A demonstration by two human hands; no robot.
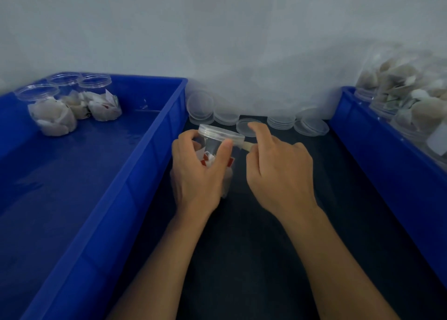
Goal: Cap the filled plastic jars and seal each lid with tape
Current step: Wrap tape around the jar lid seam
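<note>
At the far left, a large blue plastic crate point(135, 165) sits on the dark desk point(254, 247), and in its back left corner three uncapped clear plastic jars point(70, 102) filled with pale paper-wrapped packets stand upright and close together. Just right of the crate, the left hand point(196, 174) has its grip curled round a clear plastic jar holding white packets with red marks point(217, 160); the fingers wrap the far side and the thumb presses the near wall just below the rim. This jar stands between the two crates near the desk's middle, its long axis close to vertical and tipped slightly, its mouth pointing up and closed by a clear round plastic lid point(221, 134). A short strip of pale tape point(246, 147) runs from the lid's right edge to the right hand point(280, 172), whose grip pinches the strip, the forefinger raised above it. Behind the hands, loose clear round lids point(256, 119) lie stacked and leaning along the foot of a plain pale wall point(217, 29). At the far right, a second blue plastic crate point(377, 150) carries a heap of filled clear jars point(408, 97) lying on their sides.
</note>
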